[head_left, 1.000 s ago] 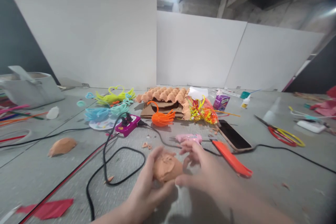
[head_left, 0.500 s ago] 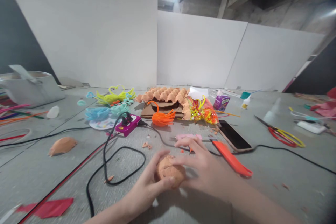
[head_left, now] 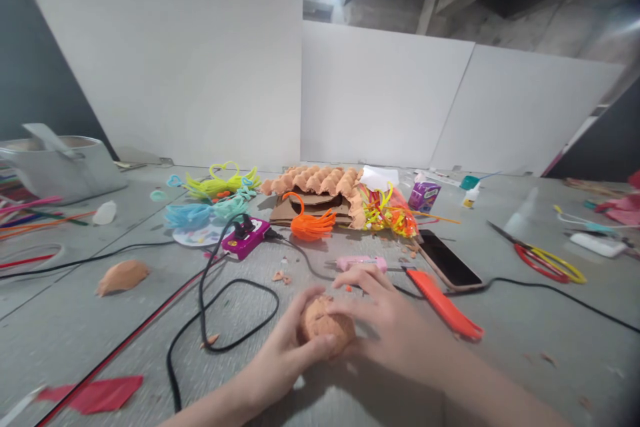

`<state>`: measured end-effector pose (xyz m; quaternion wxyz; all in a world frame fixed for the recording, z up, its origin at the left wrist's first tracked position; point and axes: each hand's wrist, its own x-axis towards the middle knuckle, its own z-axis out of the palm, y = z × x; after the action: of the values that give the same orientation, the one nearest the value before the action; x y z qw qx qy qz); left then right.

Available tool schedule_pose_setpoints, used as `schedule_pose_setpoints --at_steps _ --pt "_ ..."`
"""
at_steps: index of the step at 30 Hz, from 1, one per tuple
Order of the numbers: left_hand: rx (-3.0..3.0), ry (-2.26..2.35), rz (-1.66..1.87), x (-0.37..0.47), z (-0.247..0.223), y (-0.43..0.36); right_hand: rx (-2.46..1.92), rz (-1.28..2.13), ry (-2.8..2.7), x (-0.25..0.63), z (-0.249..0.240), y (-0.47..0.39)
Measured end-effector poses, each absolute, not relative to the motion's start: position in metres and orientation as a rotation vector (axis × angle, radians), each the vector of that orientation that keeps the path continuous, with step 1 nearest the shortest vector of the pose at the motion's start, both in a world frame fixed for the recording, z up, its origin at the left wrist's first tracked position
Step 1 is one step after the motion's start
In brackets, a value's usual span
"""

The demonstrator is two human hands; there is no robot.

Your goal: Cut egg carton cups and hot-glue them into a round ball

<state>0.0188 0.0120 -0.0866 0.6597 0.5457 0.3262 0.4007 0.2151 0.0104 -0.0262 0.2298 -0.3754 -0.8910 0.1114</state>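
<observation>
A rounded, peach-coloured piece of egg carton point(head_left: 324, 321) sits between my hands, low in the middle of the view, with a ragged seam across its top. My left hand point(head_left: 295, 340) curls around its left and near side, thumb along the front. My right hand point(head_left: 377, 313) presses fingertips on its top and right side; some of those fingers are hidden or blurred. Just beyond my right hand lies a pink glue gun point(head_left: 361, 263). To its right is a red-orange utility knife point(head_left: 445, 303). Another curved carton piece point(head_left: 123, 277) rests at the left.
A purple power strip point(head_left: 246, 238) feeds a looping black cable point(head_left: 240, 281). Behind are an orange pipe-cleaner bundle point(head_left: 313, 223) and a bumpy egg tray point(head_left: 325, 179). A phone point(head_left: 450, 260) and scissors point(head_left: 545, 263) lie right; a metal watering can point(head_left: 75, 170) stands far left.
The whole view has shifted very slightly. Both hands stay around the carton piece, with hardly any change in their grip.
</observation>
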Motion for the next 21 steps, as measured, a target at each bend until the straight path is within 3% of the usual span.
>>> schedule_pose_setpoints --at_steps 11,21 --pt "1.015 0.548 0.926 0.019 -0.085 0.015 -0.828 0.475 -2.43 0.235 -0.042 0.034" --pt "1.832 1.077 1.465 0.019 -0.098 0.012 -1.249 0.884 -1.988 0.205 -0.036 -0.002"
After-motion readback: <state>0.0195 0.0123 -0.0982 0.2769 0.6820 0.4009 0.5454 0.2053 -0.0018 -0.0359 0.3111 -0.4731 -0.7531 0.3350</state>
